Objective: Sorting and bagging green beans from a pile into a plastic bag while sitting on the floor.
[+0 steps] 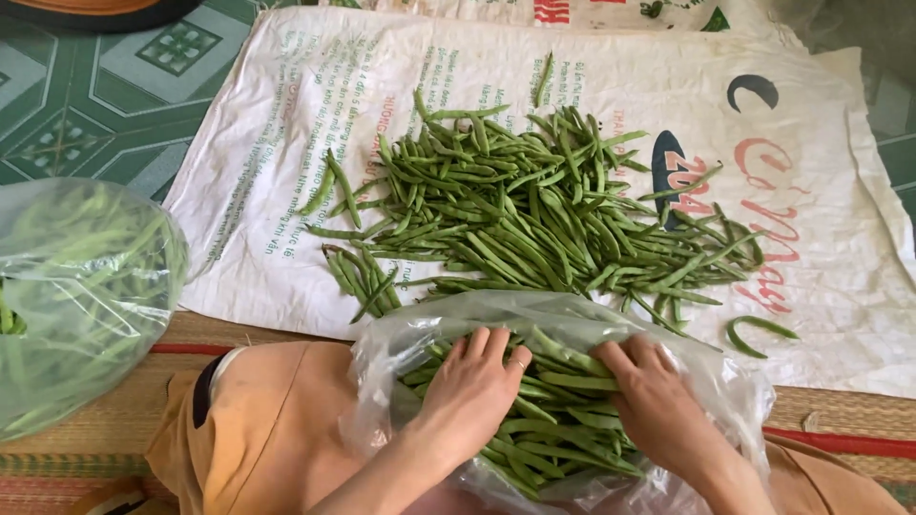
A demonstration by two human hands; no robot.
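Left hand (474,389): fingers flat, spread, pressing beans (558,420) inside clear bag (401,353), gripping nothing. Right hand (654,401): fingers likewise flat on the beans, palm down. Bag lies on the lap. Beyond: loose bean pile (534,205) on white sack (286,124); second bag (76,296) left.

View: one camera only, worn on the person's head.
Direction: it looks steeply down and forward over the lap to the floor.
Nearness: close, with the left hand (472,386) and right hand (654,401) at the bottom edge.
Far edge: the white sack (286,143) on the floor mat (86,105).
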